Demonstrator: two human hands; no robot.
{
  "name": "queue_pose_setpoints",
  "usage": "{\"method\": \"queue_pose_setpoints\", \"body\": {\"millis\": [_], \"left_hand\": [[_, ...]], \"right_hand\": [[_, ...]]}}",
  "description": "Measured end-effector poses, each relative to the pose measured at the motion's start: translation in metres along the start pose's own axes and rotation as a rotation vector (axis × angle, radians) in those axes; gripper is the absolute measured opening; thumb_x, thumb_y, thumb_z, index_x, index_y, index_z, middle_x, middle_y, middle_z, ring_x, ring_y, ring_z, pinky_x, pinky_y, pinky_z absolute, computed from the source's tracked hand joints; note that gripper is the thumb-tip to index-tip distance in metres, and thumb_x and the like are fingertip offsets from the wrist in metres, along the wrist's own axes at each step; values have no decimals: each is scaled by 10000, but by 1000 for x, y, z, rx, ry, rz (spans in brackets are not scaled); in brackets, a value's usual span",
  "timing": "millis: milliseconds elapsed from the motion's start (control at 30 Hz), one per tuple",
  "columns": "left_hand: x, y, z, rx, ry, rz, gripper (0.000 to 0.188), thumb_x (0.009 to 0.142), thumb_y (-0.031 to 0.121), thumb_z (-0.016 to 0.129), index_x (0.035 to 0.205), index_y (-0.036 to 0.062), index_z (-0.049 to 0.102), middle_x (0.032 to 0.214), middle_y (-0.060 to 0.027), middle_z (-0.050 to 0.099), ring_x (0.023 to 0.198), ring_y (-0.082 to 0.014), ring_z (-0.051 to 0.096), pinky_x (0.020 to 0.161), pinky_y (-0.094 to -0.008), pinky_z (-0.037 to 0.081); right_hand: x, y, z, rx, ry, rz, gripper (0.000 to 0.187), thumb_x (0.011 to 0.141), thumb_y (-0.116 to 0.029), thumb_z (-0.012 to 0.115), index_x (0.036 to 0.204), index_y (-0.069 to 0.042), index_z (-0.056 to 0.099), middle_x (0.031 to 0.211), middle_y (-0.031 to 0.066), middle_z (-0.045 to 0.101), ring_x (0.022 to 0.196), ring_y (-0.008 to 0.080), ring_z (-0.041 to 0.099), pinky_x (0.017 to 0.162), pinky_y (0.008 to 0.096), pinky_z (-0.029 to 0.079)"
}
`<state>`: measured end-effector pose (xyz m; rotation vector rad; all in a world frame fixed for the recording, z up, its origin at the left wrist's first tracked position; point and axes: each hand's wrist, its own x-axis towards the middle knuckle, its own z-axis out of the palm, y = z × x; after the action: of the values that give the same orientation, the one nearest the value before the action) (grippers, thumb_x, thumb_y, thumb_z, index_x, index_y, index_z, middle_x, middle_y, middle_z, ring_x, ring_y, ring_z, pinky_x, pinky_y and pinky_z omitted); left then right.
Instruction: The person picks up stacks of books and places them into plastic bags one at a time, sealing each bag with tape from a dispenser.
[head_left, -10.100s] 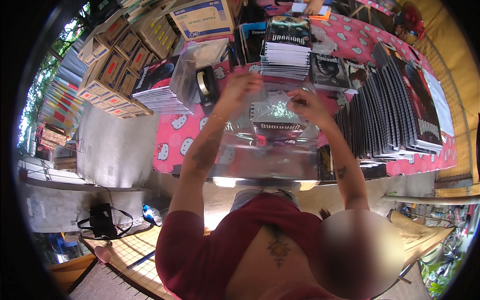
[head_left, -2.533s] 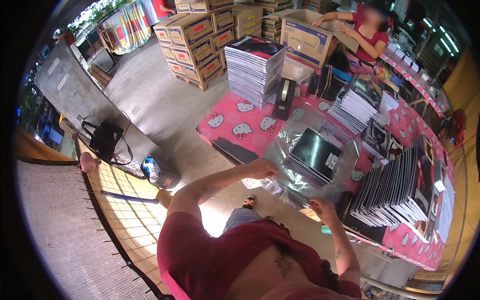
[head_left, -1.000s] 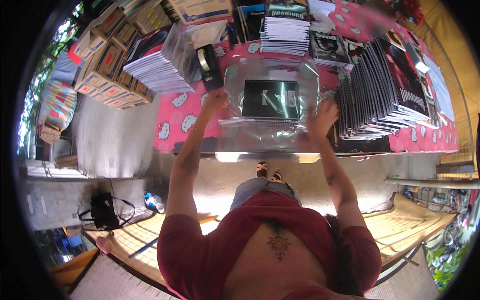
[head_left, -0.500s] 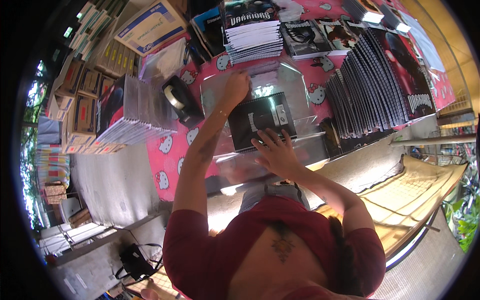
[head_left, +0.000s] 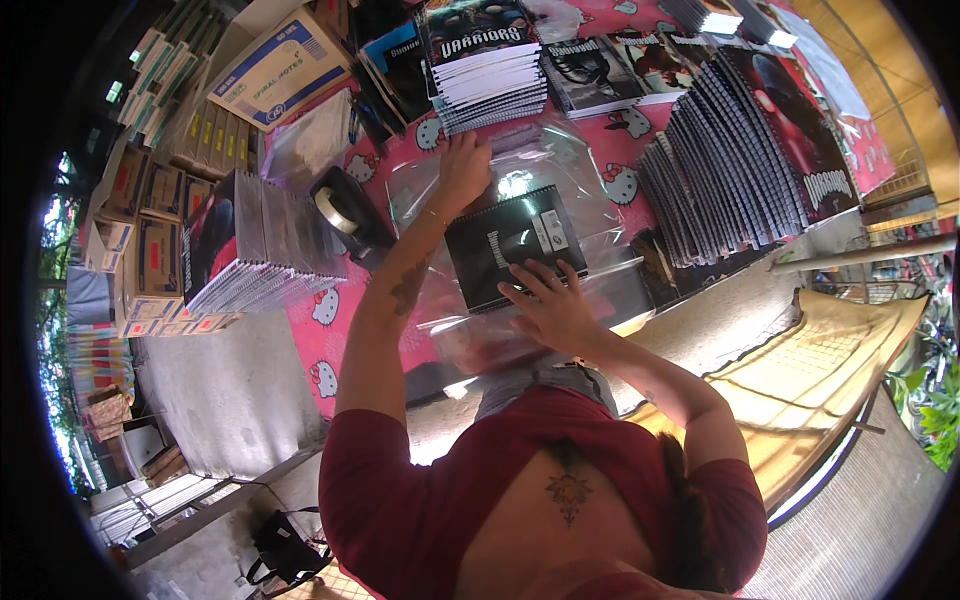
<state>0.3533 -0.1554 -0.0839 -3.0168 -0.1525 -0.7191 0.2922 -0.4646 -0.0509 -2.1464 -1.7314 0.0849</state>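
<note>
A black spiral-bound notebook point(head_left: 515, 245) with a small white label lies on clear plastic sheets point(head_left: 565, 155) spread over the table. My right hand point(head_left: 547, 300) rests on the notebook's near right part, its fingers stretched and spread. Beyond the notebook's far left corner, my left hand point(head_left: 464, 172) has its fingers curled at the far edge of the plastic, seemingly pinching it; the fingertips are partly hidden. A black tape dispenser point(head_left: 348, 212) stands to the left of my left forearm.
A pink cartoon-print cloth point(head_left: 330, 345) covers the table. Stacked spiral notebooks point(head_left: 730, 155) stand at right, wrapped notebooks point(head_left: 260, 240) at left. Another notebook pile point(head_left: 487, 85) is at the far side. Cardboard boxes point(head_left: 285, 70) fill the far left. A yellow tarp point(head_left: 800, 380) hangs at right.
My left hand has shifted slightly away from me at the plastic's far edge. The right hand stays on the notebook. The whole view has shifted a little.
</note>
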Motion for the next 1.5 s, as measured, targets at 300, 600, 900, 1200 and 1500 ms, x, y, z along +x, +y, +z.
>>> {"method": "queue_pose_setpoints", "body": {"millis": [300, 600, 900, 1200, 1500], "left_hand": [[-15, 70, -102, -40, -169, -122, 299, 814, 147, 681, 1098, 89, 609, 872, -130, 690, 828, -325, 682, 882, -469, 472], [-93, 139, -109, 20, 114, -43, 251, 789, 101, 629, 1029, 31, 652, 1057, -157, 633, 1001, -296, 639, 965, -433, 480], [-122, 194, -74, -188, 102, -449, 320, 836, 81, 599, 1139, -16, 629, 1161, -199, 668, 1115, -349, 633, 940, -417, 534], [-130, 186, -86, -321, -53, -434, 368, 881, 70, 541, 1226, -52, 577, 1228, -237, 620, 1194, -387, 574, 1022, -429, 470], [-157, 201, -116, 131, -73, -336, 455, 967, 238, 486, 1317, -53, 501, 1406, -245, 469, 1348, -361, 429, 1106, -466, 364]], "right_hand": [[-4, 1, 10, -60, 77, -44, 624, 822, -421, 690, 1380, -209, 511, 1462, 82, 439, 1356, 288, 399, 1079, 614, 300], [-4, 0, 27, -87, 156, -94, 670, 800, -433, 715, 1364, -128, 522, 1411, 119, 458, 1337, 327, 406, 1056, 675, 290], [-9, 19, 45, -146, 114, -153, 617, 817, -286, 684, 1380, -93, 519, 1412, 175, 483, 1348, 375, 430, 1063, 726, 229], [-8, 42, 12, 381, 251, -20, 783, 730, -127, 720, 1438, -76, 393, 1299, 165, 408, 1296, 337, 333, 1072, 596, 205], [1, 66, -15, -329, 48, -310, 580, 805, -295, 722, 1284, -15, 557, 1187, 97, 569, 1134, 231, 566, 1018, 403, 380]]}}
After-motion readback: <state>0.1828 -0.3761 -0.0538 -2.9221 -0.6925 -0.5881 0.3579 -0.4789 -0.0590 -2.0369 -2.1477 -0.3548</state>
